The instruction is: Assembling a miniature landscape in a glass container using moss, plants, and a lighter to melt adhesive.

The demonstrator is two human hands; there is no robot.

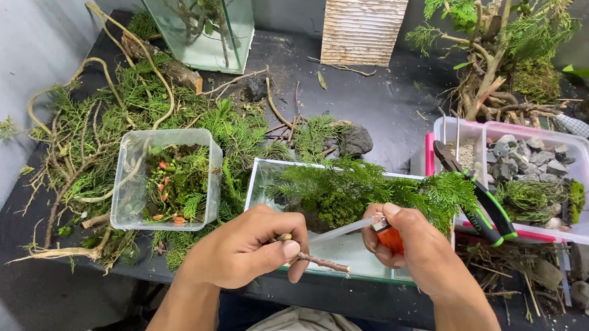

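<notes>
Holding short brown twig (315,260) pinched in left hand (247,248) over near rim of low glass tank (266,177). Right hand (416,246) clamped on orange-handled tool (390,236), pale blade or nozzle, hard to tell, aimed at twig. Keep tip steady, wrists clear of glass edge. Green-handled cutters (482,199) lie close right; plastic box (128,174) left; open room only toward body.
</notes>
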